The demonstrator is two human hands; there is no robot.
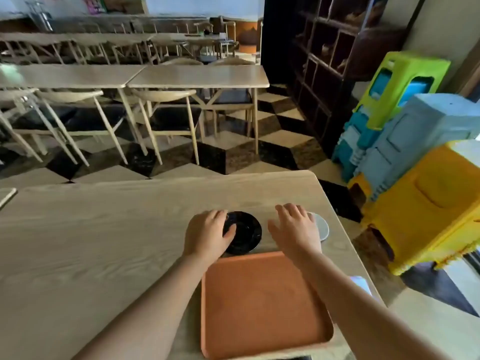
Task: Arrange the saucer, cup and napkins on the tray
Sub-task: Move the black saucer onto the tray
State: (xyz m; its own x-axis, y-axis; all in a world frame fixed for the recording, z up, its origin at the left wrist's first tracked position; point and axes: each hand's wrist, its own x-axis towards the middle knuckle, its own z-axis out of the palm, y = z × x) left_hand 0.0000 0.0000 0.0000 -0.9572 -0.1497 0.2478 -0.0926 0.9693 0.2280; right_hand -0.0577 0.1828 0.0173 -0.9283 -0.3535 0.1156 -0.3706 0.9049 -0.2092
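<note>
An orange-brown tray (262, 302) lies on the wooden table close to me, with nothing on it. Just beyond its far edge sits a black saucer (246, 232). My left hand (207, 235) rests on the saucer's left rim, thumb on top, fingers spread over it. To the right, my right hand (296, 229) hovers flat with fingers apart over a pale grey round object (322, 227), hiding most of it. I cannot tell whether that hand touches it. No cup is visible.
The table's (104, 242) right edge runs close to the tray. A small light-blue item (362, 284) lies at that edge. Stacked plastic stools (420, 193) stand to the right. More tables and chairs (161, 100) fill the room ahead.
</note>
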